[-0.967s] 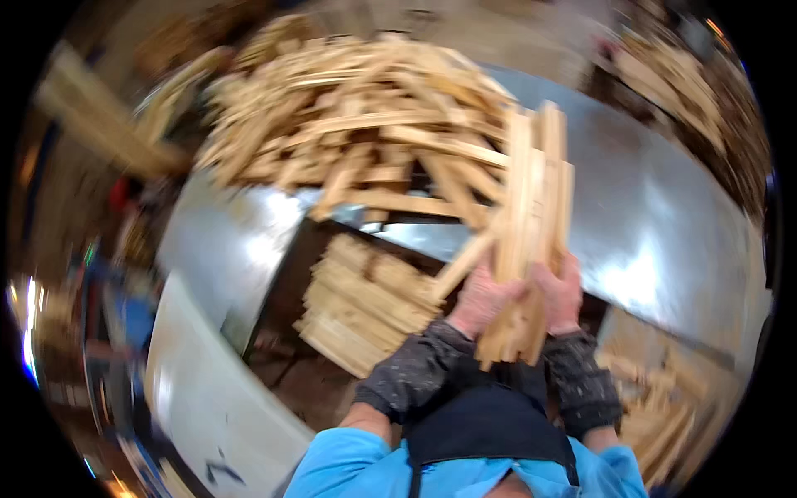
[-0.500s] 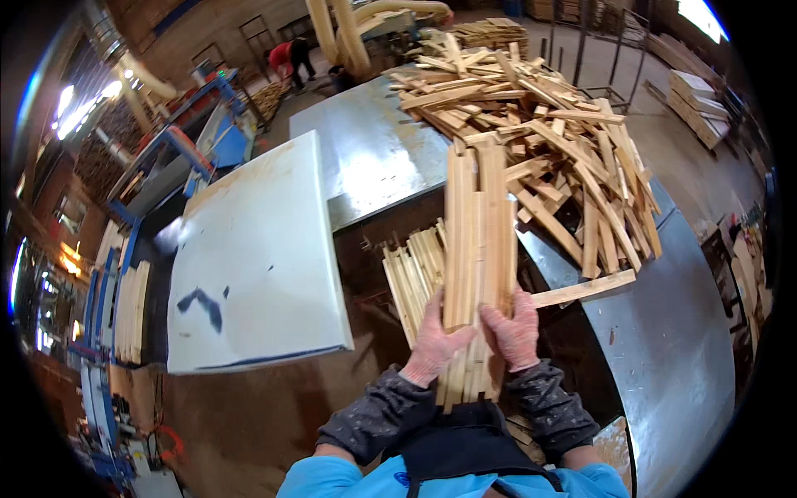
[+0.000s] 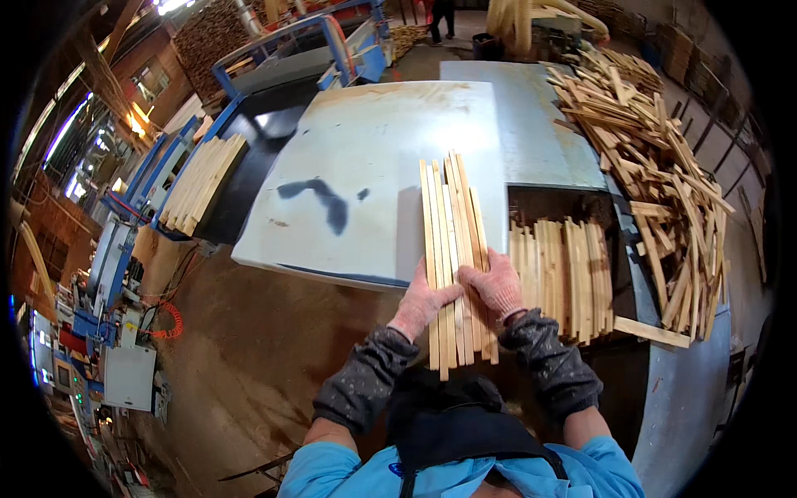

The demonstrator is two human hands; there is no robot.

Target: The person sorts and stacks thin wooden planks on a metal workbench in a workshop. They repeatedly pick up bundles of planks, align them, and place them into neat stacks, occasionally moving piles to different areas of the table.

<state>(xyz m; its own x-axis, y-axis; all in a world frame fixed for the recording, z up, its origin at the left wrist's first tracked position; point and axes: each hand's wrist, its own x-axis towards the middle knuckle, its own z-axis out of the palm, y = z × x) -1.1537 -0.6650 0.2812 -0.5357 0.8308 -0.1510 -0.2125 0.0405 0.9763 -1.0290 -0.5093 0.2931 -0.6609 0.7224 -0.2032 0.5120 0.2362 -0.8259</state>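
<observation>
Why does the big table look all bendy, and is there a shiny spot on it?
Head view: the fisheye lens bows the pale table edges and leaves black corners; a bright glare patch lies on the tabletop beyond the bundle of wooden slats, which both gloved hands hold and which looks sharp, while the far left machinery is dim and smeared.

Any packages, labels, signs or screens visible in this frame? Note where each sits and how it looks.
No package, label, sign or screen can be made out.
Nearest candidate: a plain grey-white box at lower left among blue machinery, with no visible marking.
Both hands hold only a bundle of wooden slats.
</observation>
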